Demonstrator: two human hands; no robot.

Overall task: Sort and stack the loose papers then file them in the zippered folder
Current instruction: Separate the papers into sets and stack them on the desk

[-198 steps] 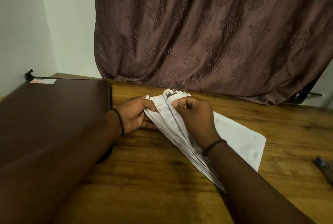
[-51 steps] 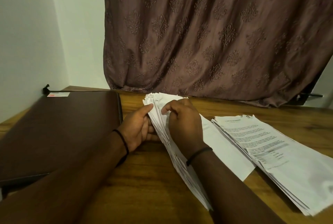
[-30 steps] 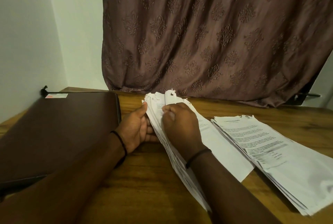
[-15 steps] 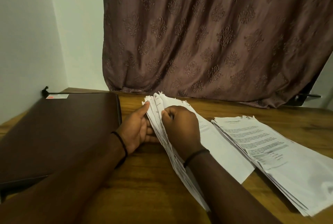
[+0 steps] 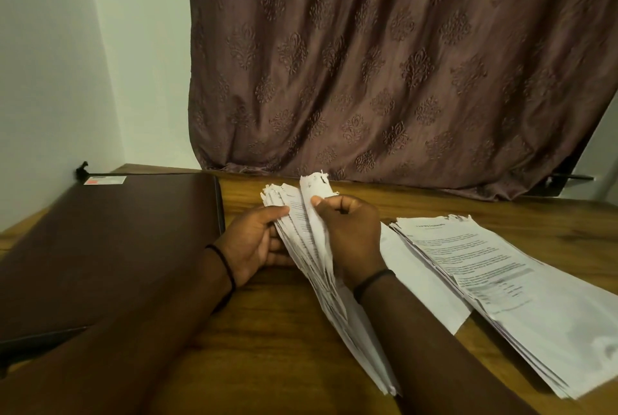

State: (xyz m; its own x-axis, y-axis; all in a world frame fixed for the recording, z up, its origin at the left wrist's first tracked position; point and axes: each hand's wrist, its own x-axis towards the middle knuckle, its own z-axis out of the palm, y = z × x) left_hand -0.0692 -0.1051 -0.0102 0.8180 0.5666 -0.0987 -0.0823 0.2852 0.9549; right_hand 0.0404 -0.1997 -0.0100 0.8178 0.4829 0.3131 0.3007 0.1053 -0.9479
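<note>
I count two hands and two paper piles. The left hand (image 5: pixel 254 240) grips one bundle (image 5: pixel 301 230) from the left, holding it tilted on edge on the table (image 5: pixel 284 347). The right hand (image 5: pixel 351 237) pinches the torn top corner of the bundle's front sheet between thumb and curled fingers. The second pile (image 5: pixel 495 281) lies flat at right, with one loose sheet (image 5: pixel 421 287) between it and the bundle. Both piles carry print I cannot read. One brown folder (image 5: pixel 110 247) lies closed just beside the left hand, and I cannot see what is in it. Its single corner label (image 5: pixel 104 180) shows a red patch and is illegible.
</note>
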